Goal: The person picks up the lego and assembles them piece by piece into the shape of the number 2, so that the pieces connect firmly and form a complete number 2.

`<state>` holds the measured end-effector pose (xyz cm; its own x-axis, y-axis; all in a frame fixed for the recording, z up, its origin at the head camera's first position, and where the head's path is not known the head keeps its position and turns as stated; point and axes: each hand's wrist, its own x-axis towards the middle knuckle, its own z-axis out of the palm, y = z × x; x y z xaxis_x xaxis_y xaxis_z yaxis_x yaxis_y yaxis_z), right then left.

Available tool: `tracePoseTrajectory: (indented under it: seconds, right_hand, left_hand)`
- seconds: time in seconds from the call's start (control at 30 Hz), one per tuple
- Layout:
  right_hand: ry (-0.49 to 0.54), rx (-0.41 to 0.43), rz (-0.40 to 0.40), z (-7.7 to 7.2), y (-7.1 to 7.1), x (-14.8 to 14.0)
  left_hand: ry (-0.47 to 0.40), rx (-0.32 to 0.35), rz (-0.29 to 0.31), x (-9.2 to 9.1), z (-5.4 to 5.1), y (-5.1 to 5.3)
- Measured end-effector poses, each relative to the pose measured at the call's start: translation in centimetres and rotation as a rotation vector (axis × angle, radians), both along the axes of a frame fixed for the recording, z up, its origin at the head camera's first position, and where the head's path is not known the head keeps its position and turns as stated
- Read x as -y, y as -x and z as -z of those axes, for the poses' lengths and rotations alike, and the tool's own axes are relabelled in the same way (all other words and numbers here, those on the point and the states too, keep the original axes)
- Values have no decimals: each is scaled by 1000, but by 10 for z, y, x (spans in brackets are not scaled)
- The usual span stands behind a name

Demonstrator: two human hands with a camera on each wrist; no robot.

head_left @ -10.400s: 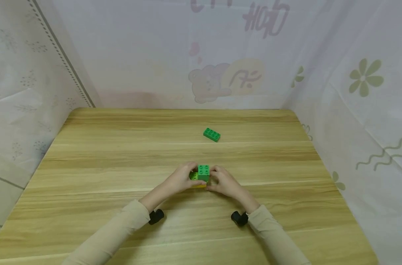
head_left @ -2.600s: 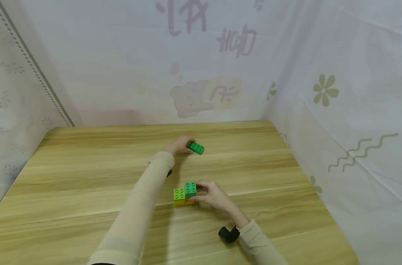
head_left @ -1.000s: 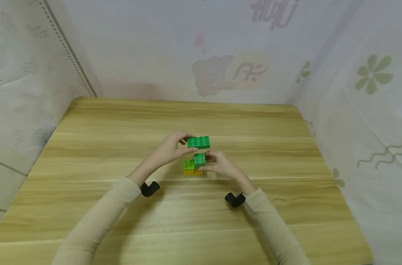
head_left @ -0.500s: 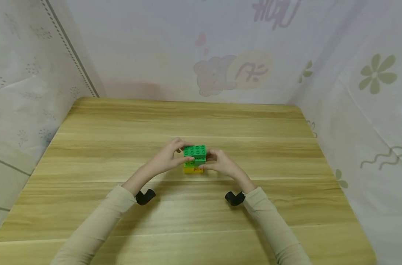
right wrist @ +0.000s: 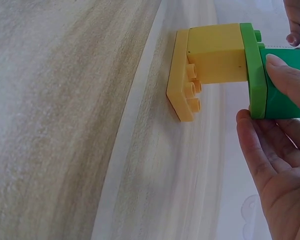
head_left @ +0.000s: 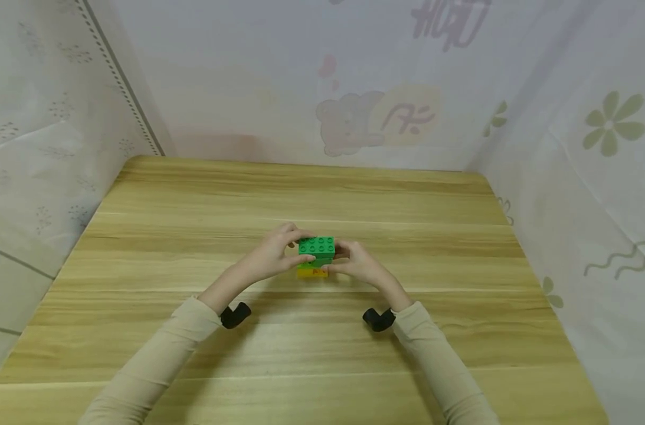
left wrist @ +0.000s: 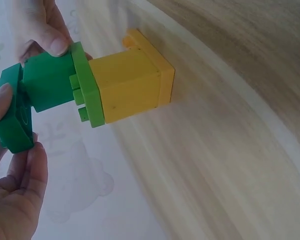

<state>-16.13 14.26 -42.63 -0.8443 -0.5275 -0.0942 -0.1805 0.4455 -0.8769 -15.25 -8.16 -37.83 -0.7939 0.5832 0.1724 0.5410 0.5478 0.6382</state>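
A small tower of toy building bricks stands on the table. It has an orange plate (right wrist: 177,75) at the bottom, then a yellow block (left wrist: 127,82), a lime green plate (left wrist: 91,85) and a green cube (left wrist: 50,80). My left hand (head_left: 269,254) pinches a long green brick (head_left: 317,245) by its sides at the tower's top. In the left wrist view this brick meets the cube at one end, with a narrow gap still showing, and its other end overhangs. My right hand (head_left: 360,263) grips the green cube and touches the lime plate's edge.
The wooden table (head_left: 306,354) reaches back to a patterned cloth wall (head_left: 248,88). More cloth hangs at both sides. A black wrist mount juts from the left cuff (head_left: 235,315), another from the right cuff (head_left: 377,319).
The left hand took the long green brick from farther back and brought it over the tower. In the last half second it sank slightly. The right hand stays at the green cube.
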Motion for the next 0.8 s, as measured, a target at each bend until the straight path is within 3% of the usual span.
tracePoseTrajectory:
  seconds: [0.23,0.4,0.67,0.8]
  right_hand:
    - [-7,-18,1,0,1,1]
    - [-4,-30,-6,0,1,2]
    - [26,-99,-45,-3,-1,2]
    - [19,-133,-61,1,0,1]
  left_hand:
    - [3,14,37,1,-2,3]
    - [50,26,46,2,-4,4]
    - [82,-35,55,0,-6,2]
    - [79,-33,61,0,-6,2]
